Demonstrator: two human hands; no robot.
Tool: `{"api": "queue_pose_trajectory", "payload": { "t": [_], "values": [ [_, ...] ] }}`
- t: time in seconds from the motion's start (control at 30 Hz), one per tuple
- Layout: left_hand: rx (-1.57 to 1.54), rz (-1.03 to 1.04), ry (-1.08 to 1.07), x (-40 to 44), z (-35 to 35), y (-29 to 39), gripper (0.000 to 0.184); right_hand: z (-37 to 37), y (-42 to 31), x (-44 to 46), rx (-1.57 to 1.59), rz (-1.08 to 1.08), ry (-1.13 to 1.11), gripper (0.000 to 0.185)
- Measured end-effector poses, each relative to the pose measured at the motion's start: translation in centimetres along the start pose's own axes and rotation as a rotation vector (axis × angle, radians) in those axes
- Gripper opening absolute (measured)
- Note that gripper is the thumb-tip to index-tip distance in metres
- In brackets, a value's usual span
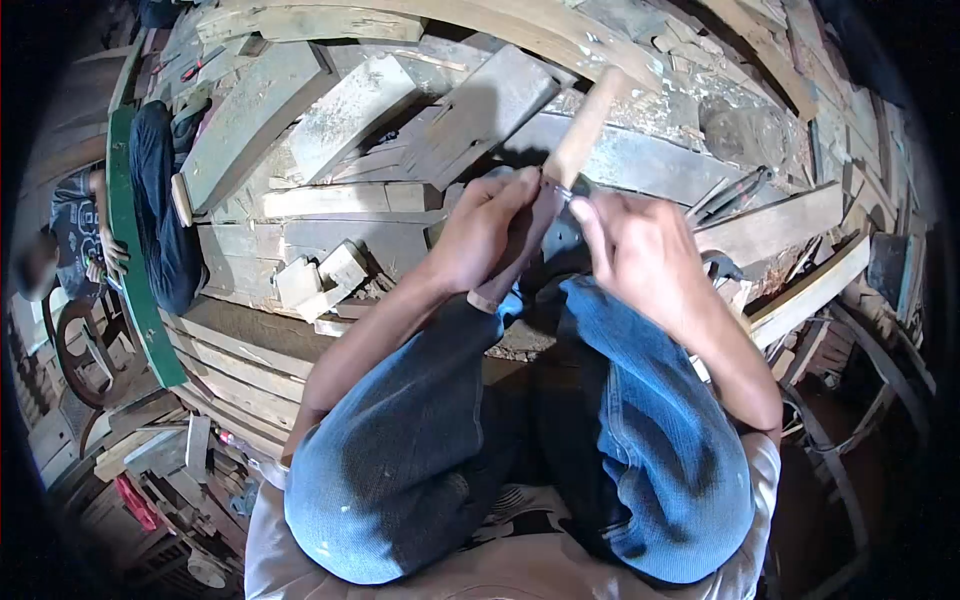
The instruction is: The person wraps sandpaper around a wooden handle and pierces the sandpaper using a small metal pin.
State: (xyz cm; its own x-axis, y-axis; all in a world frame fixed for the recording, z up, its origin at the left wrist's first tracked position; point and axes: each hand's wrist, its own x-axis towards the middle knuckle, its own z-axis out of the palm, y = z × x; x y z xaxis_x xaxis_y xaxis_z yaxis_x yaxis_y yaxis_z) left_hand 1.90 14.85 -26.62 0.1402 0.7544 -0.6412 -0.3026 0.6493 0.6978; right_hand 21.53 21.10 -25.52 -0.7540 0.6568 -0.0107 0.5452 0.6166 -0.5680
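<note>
A long piece of wood, pale at its far end and browner toward my knees, slants up between my hands. My left hand is closed around its middle, and the near end rests by my left knee. Closed fingers of my right hand press against the wood from the other side. A small shiny metal tip shows between the right thumb and the wood; what it belongs to is hidden by the hand. Both forearms lie over my bent, jean-covered knees.
Wooden blocks and boards cover the work surface ahead. A dark long-handled tool lies right of my right hand. At the left, another person sits behind a green board. Wood scraps lie left of my left arm.
</note>
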Motion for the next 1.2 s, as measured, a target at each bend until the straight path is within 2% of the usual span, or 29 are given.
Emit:
{"api": "queue_pose_trajectory", "payload": {
  "t": [0.03,0.07,0.13,0.17,0.37,0.5,0.67,0.7,0.73,0.8,0.93,0.97,1.07,1.13,1.2],
  "values": [
    [-0.014,0.103,0.026,0.4,0.3,-0.9,0.039,0.0,-0.8,-0.4,0.063,-0.115,-0.031,0.028],
    [-0.016,0.099,0.025,0.5,0.0,-1.6,0.039,0.2,-1.5,-1.2,0.047,-0.129,-0.080,0.027],
    [-0.009,0.094,-0.002,1.1,-0.3,-1.6,0.039,-0.1,-0.7,-0.4,0.047,-0.019,-0.155,0.025],
    [0.017,0.046,-0.008,0.5,-0.6,-1.0,0.038,0.7,0.7,0.0,0.031,0.001,0.003,0.025],
    [0.034,0.039,-0.055,0.2,-0.9,-1.2,0.041,-0.7,0.7,-0.8,0.028,0.031,-0.017,0.028],
    [-0.022,0.035,-0.014,0.1,-0.6,-0.7,0.043,-2.5,1.0,-0.7,0.222,0.088,0.094,0.023],
    [-0.033,0.112,0.096,-0.1,-0.5,0.4,0.057,-3.0,0.7,-1.1,0.292,-0.008,0.143,0.015],
    [0.038,0.087,0.022,-0.2,-1.0,0.8,0.065,-3.0,0.5,-1.1,0.291,-0.019,0.159,0.015],
    [0.033,0.089,0.027,-0.5,-0.9,1.0,0.065,-3.0,0.4,-1.2,0.292,-0.029,0.174,0.015],
    [0.089,0.213,0.013,-1.1,-0.3,1.7,0.072,-3.1,0.1,-1.0,0.301,-0.050,0.183,0.014],
    [0.065,0.378,-0.097,-1.0,0.0,1.9,0.058,-3.4,-0.6,-0.9,0.335,-0.072,0.210,0.013],
    [0.025,0.361,-0.095,-1.1,0.0,2.1,0.052,-3.5,-0.8,-0.9,0.334,-0.074,0.211,0.012],
    [0.129,0.382,-0.122,-2.0,0.4,2.9,0.048,-3.4,-1.1,-0.7,0.336,-0.127,0.230,0.011],
    [0.114,0.381,-0.133,-1.7,0.3,2.2,0.048,-3.5,-1.5,-0.6,0.308,-0.111,0.223,0.010],
    [0.068,0.464,-0.135,-1.7,0.5,1.9,0.041,-3.3,-1.6,-0.5,0.298,-0.128,0.225,0.010]
  ]
}}
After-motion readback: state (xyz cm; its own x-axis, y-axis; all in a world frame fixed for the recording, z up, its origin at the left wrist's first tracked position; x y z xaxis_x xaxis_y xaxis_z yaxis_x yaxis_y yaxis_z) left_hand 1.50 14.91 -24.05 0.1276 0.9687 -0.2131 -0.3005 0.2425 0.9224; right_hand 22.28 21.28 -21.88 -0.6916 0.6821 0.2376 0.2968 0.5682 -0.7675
